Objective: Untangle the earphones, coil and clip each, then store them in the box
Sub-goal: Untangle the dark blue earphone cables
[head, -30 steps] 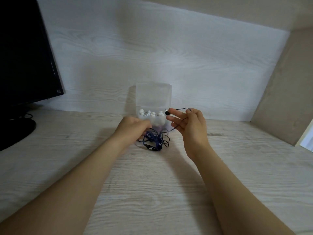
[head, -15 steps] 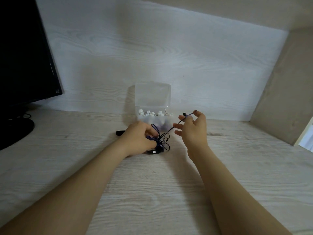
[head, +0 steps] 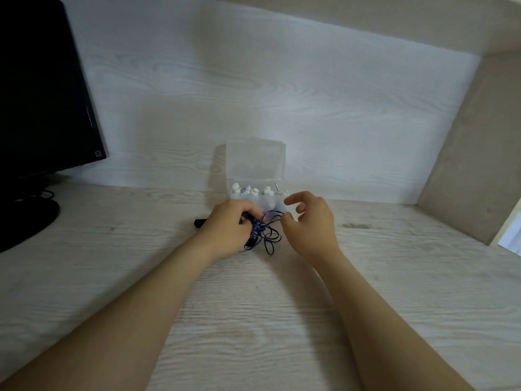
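A tangle of dark blue earphone cable (head: 267, 234) lies on the desk just in front of a clear plastic box (head: 255, 165). The box stands open with its lid up against the back wall and holds white earphones (head: 253, 191). My left hand (head: 228, 228) grips the left side of the dark tangle, fingers curled round it. My right hand (head: 308, 221) hovers just right of the tangle with loosely bent fingers; its thumb is close to a loop of cable, and no grip shows.
A black monitor (head: 42, 88) on a round stand (head: 25, 218) fills the left. A small black object (head: 199, 222) lies on the desk behind my left hand. A beige side panel (head: 473, 153) closes the right; a white wall stands behind.
My right hand has let go of the earbud end it held up and has dropped toward the tangle with its fingers spread. My left hand stays clasped on the tangle.
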Tool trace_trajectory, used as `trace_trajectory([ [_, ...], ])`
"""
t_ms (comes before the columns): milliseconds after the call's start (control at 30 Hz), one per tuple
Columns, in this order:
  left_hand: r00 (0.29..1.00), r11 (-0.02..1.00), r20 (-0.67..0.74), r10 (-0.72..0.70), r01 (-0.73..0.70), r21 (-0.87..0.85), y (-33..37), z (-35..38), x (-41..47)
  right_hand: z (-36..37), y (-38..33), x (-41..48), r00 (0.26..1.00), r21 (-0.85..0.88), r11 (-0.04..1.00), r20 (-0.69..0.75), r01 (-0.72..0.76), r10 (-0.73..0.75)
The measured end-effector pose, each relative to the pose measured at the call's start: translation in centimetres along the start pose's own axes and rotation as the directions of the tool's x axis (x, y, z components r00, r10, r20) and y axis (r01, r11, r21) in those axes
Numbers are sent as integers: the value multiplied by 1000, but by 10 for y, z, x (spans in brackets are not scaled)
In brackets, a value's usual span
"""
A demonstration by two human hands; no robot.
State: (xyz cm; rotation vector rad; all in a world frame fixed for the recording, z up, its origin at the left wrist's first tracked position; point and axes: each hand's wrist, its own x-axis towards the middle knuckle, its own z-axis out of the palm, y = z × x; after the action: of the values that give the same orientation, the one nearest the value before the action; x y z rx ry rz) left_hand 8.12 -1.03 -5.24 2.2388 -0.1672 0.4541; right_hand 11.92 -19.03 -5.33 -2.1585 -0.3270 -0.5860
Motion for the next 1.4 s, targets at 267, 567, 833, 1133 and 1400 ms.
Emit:
trace_trajectory([
  [267, 996, 983, -77, -48, 33, -178, -11, -2, 10, 0, -12, -8, 977, 58, 984, 123, 168, -174],
  [567, 986, 910, -110, -126, 70, -410, -4, -9, 7, 1, -7, -2, 971, 99, 978, 139, 183, -195],
  [833, 988, 874, -71, -140, 90, -478, 0, -7, 8, 6, -9, -1, 977, 213, 977, 205, 18, -63],
  [1133, 981, 827, -71, -181, 113, -551, 10, -19, 2, -5, -18, -1, 949, 650, 704, 296, -287, 114],
  [1400, 989, 939, -136, -65, 15, -343, 3, -16, 3, -12, -13, -1, 944, 652, 689, 290, -317, 159],
])
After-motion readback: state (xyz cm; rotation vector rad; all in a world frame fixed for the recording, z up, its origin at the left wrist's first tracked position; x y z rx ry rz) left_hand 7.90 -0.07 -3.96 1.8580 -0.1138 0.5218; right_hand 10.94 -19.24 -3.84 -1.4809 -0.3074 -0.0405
